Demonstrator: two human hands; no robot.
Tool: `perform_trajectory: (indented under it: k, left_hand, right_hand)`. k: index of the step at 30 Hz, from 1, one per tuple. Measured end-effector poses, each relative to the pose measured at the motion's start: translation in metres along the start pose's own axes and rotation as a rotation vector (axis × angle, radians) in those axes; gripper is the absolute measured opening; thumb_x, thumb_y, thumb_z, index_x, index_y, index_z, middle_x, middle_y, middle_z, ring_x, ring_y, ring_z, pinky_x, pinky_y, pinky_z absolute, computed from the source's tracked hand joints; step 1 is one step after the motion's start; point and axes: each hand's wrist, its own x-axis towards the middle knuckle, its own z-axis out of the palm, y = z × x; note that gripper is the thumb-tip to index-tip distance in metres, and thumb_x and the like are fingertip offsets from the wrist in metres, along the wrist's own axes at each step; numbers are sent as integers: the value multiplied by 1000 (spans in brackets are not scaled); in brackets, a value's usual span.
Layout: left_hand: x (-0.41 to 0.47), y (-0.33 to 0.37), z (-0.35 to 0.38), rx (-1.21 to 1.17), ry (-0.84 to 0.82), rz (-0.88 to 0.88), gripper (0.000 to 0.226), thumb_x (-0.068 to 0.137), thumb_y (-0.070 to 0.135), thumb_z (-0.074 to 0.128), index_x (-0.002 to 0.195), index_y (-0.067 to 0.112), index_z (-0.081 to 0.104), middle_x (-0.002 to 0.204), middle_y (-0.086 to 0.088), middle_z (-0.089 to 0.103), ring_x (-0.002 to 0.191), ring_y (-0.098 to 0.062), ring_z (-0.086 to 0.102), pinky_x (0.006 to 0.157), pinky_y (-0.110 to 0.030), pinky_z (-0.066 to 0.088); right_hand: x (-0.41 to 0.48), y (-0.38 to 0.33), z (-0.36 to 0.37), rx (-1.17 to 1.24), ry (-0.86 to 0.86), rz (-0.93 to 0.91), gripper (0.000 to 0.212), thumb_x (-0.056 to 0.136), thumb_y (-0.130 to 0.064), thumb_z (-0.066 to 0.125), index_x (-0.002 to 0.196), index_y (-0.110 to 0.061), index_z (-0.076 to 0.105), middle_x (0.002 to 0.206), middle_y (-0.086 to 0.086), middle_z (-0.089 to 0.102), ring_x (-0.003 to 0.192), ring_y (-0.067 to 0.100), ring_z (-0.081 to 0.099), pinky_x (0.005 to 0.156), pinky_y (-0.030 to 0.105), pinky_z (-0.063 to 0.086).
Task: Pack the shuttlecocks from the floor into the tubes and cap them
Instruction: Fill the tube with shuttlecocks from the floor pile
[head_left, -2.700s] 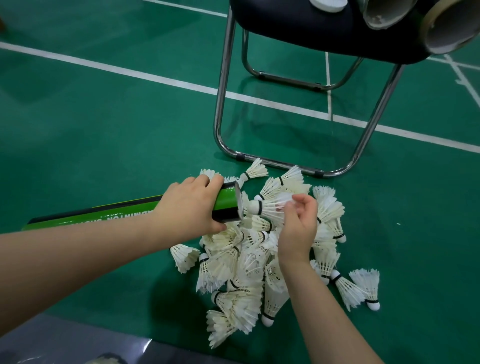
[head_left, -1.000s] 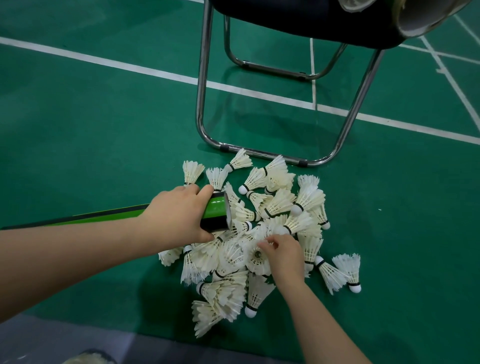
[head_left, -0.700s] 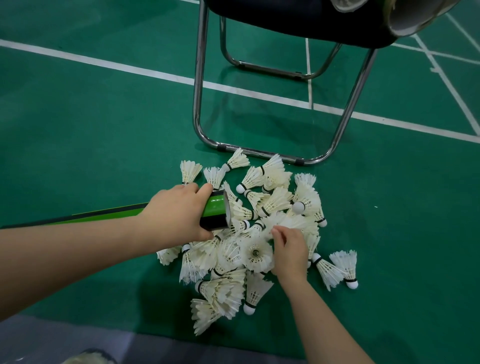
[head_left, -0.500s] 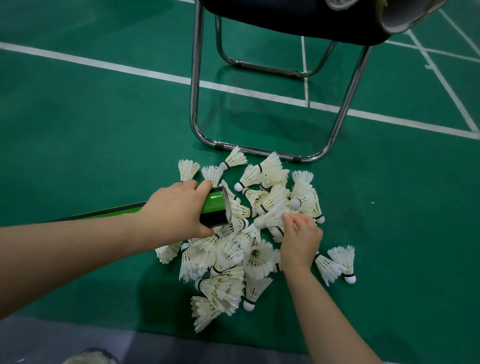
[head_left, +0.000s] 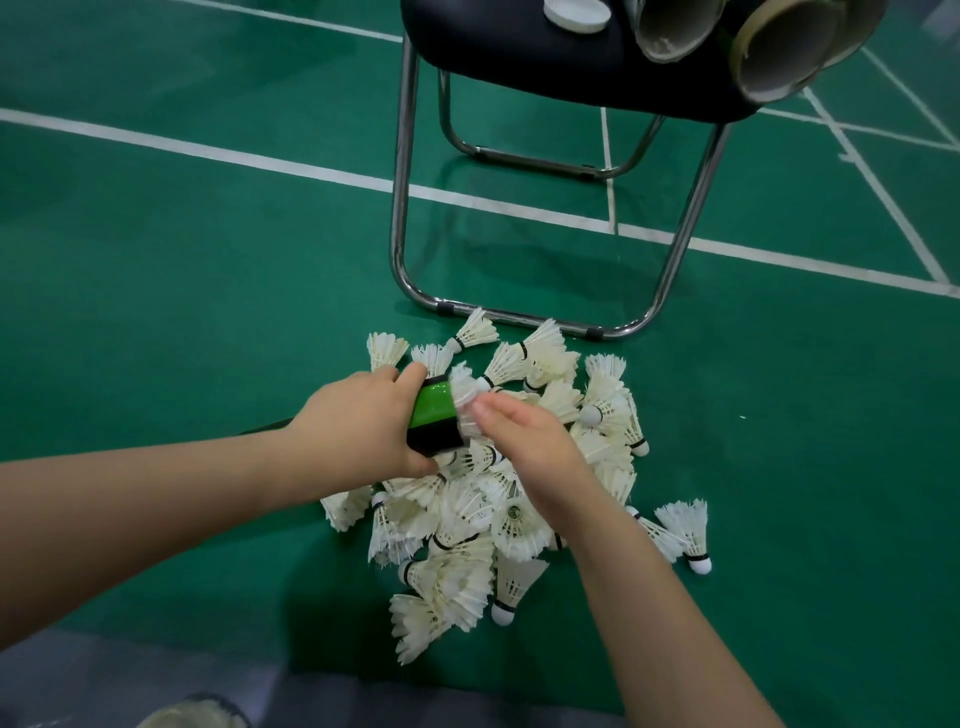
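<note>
Change: half a second back the right hand (head_left: 524, 441) was lifting one shuttlecock off the pile. Now that shuttlecock (head_left: 464, 402) is at the mouth of the green tube (head_left: 434, 415), feather skirt protruding just ahead of the right fingertips. Thumb and fingers are drawn together on the skirt, probably pinching; the contact side is hidden. Left hand (head_left: 358, 421) wraps the tube near its mouth, fingers curled over the top.

Meaning: another insertion under way. The pile (head_left: 467, 535) below the right wrist is large, so packing is far from done and capping not started.

Surface: green court floor (head_left: 208, 291), white lines. Beyond the fingertips, a chair (head_left: 519, 67) carries open tubes (head_left: 675, 26) and a white cap (head_left: 576, 13).
</note>
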Motion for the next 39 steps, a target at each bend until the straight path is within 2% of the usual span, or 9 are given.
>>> perform_trajectory:
  k: [6, 10, 13, 18, 22, 28, 32, 35, 39]
  left_hand:
    - [-3, 0, -8, -25, 34, 16, 68, 68, 62, 66, 115, 22, 39, 93, 5, 50, 81, -17, 52, 67, -33, 50]
    - [-1, 7, -13, 22, 40, 94, 67, 69, 62, 62, 116, 20, 39, 96, 2, 53, 78, -19, 50, 66, -32, 46]
    - [8, 1, -14, -23, 61, 73, 64, 68, 59, 66, 110, 20, 39, 93, 2, 51, 79, -20, 52, 64, -32, 44]
    - [24, -17, -18, -101, 82, -82, 70, 64, 64, 69, 110, 21, 39, 93, 1, 54, 80, -21, 55, 68, -35, 51]
    - [18, -23, -6, -86, 13, -100, 70, 65, 64, 69, 110, 21, 38, 93, 1, 52, 79, -21, 55, 69, -38, 53]
    - [7, -32, 6, -40, -47, -97, 72, 67, 62, 69, 117, 21, 37, 90, 3, 47, 80, -20, 53, 68, -35, 51]
    - [2, -31, 9, -30, -56, -84, 71, 67, 62, 68, 116, 21, 38, 92, 3, 48, 82, -21, 54, 69, -35, 52]
    - [0, -32, 9, -24, -61, -94, 71, 67, 62, 67, 117, 21, 37, 94, 2, 49, 83, -21, 54, 68, -35, 52]
    - [1, -33, 7, -14, -61, -102, 70, 68, 63, 67, 115, 21, 37, 93, 2, 49, 82, -21, 53, 68, -35, 51]
  right_hand:
    - [12, -15, -7, -3, -387, 19, 28, 79, -20, 59, 107, -18, 65, 106, 10, 64, 98, 17, 55, 97, 40, 41]
    - [25, -21, -5, -89, -540, 69, 31, 72, -20, 63, 98, -5, 62, 92, 4, 60, 89, 17, 56, 88, 34, 43]
    - [33, -25, 9, -60, -334, 60, 20, 79, -27, 69, 92, -12, 65, 92, 3, 65, 89, 17, 61, 87, 31, 48]
    - [43, -13, 22, 308, 530, -161, 21, 90, -18, 52, 69, -14, 54, 66, -5, 48, 63, 7, 44, 65, 11, 42]
    - [52, 22, 12, -265, 305, 13, 16, 90, -30, 53, 80, -19, 58, 71, -8, 55, 62, 7, 47, 58, 22, 41]
    - [47, 68, 33, -923, -286, 417, 25, 85, -36, 60, 103, -18, 61, 103, -3, 62, 98, 17, 58, 90, 35, 46]
    - [42, 86, 42, -1129, -185, 318, 26, 88, -30, 48, 64, -21, 41, 69, -5, 47, 79, 21, 51, 93, 38, 32]
    - [44, 85, 39, -1132, -56, 273, 30, 92, -26, 39, 62, -22, 36, 68, -5, 45, 79, 22, 50, 98, 40, 30]
    - [50, 83, 26, -981, 86, 261, 34, 96, -25, 31, 68, -15, 46, 75, 2, 55, 77, 23, 50, 80, 35, 38]
